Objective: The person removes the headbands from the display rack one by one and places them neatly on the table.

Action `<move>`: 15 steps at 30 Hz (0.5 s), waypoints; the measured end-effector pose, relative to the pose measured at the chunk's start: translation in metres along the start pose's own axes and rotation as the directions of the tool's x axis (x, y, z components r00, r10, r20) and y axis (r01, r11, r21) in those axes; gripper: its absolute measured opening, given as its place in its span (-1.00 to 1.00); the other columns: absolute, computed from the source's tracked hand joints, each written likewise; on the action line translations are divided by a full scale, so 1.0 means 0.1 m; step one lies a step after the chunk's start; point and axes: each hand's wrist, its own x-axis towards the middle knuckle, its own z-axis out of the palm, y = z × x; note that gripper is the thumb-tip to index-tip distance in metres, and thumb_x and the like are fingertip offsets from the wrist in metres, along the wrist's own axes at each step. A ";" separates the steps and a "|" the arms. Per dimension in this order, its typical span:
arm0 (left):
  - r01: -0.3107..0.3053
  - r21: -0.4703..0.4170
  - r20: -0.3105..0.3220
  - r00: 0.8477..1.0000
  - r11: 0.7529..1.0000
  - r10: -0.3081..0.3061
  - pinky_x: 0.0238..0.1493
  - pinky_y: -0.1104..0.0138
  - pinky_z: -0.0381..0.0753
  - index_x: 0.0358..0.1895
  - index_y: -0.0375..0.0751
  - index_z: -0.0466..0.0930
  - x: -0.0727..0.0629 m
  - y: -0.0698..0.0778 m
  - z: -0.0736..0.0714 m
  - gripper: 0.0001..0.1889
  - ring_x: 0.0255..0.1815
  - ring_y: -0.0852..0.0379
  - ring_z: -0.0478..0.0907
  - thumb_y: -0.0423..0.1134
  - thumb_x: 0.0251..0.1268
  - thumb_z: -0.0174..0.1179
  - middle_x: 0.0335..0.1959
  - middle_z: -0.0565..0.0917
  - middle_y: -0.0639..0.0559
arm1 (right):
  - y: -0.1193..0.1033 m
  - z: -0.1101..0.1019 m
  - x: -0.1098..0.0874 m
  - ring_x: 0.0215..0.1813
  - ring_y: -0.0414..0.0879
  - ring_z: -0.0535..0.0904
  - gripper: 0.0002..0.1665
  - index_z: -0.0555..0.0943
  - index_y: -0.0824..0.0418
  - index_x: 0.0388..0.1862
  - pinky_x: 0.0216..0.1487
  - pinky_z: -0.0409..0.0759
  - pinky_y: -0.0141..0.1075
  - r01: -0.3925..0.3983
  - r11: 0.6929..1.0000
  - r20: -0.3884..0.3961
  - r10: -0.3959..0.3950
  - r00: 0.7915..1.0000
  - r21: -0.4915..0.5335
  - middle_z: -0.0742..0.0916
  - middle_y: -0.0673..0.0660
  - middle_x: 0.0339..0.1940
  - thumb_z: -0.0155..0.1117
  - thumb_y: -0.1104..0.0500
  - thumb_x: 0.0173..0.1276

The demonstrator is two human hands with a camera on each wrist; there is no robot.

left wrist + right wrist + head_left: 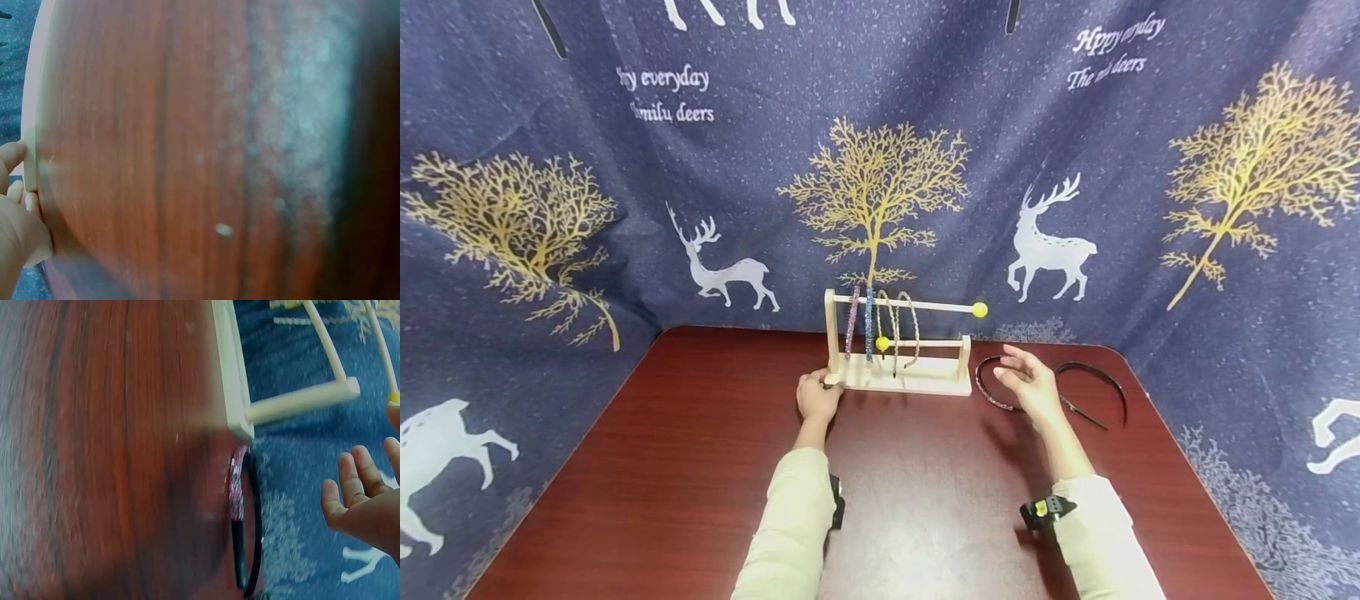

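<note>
The left hand (817, 398), fingers pinching the rack (917, 384) at its left end, likely steadies it, while the right hand (1028, 387), fingers loosely spread, hovers right of the rack near a headband (991, 402).

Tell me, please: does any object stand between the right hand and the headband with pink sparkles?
Nothing visible does. The right hand hovers above the table, near the headband with pink sparkles, with only air in the gap. The wooden rack stands to their left, out of that path.
</note>
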 end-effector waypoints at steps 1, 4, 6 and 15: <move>-0.002 -0.001 -0.001 1.000 1.000 0.002 0.06 0.10 0.34 -0.03 -0.37 0.60 0.00 0.01 0.00 -0.57 -0.05 -0.15 0.42 -0.26 -0.02 0.39 -0.19 0.53 -0.24 | -0.02 0.04 0.00 -0.13 -0.26 0.56 -0.41 0.39 0.39 0.25 -0.09 0.48 -0.48 0.000 1.000 0.016 -0.001 1.000 0.009 0.58 0.39 0.00 0.28 0.32 0.23; -0.006 -0.002 -0.006 1.000 1.000 0.006 0.06 0.10 0.34 -0.04 -0.38 0.60 -0.01 0.01 -0.01 -0.57 -0.05 -0.16 0.43 -0.27 -0.03 0.40 -0.18 0.54 -0.24 | -0.02 0.13 0.03 -0.05 -0.14 0.55 -0.40 0.38 0.36 0.26 -0.10 0.49 -0.47 -0.004 1.000 0.067 0.003 0.998 0.009 0.57 0.40 0.03 0.28 0.31 0.24; -0.007 -0.004 -0.011 1.000 1.000 0.007 0.06 0.10 0.34 -0.04 -0.37 0.60 -0.01 0.01 -0.01 -0.57 -0.05 -0.16 0.43 -0.27 -0.04 0.40 -0.18 0.54 -0.24 | -0.06 0.21 0.03 0.00 0.00 0.55 -0.41 0.39 0.36 0.26 -0.13 0.51 -0.46 -0.005 1.000 0.098 0.003 0.995 0.016 0.54 0.46 0.05 0.27 0.33 0.24; -0.006 -0.002 -0.014 1.000 1.000 0.006 0.06 0.10 0.34 -0.05 -0.37 0.61 0.00 -0.01 0.01 -0.57 -0.06 -0.16 0.43 -0.27 -0.04 0.40 -0.19 0.54 -0.23 | -0.32 0.49 0.01 0.08 0.32 0.44 -0.43 0.35 0.48 0.24 -0.16 0.50 -0.48 0.026 0.998 0.199 -0.036 0.979 0.050 0.51 0.50 0.04 0.19 0.46 0.24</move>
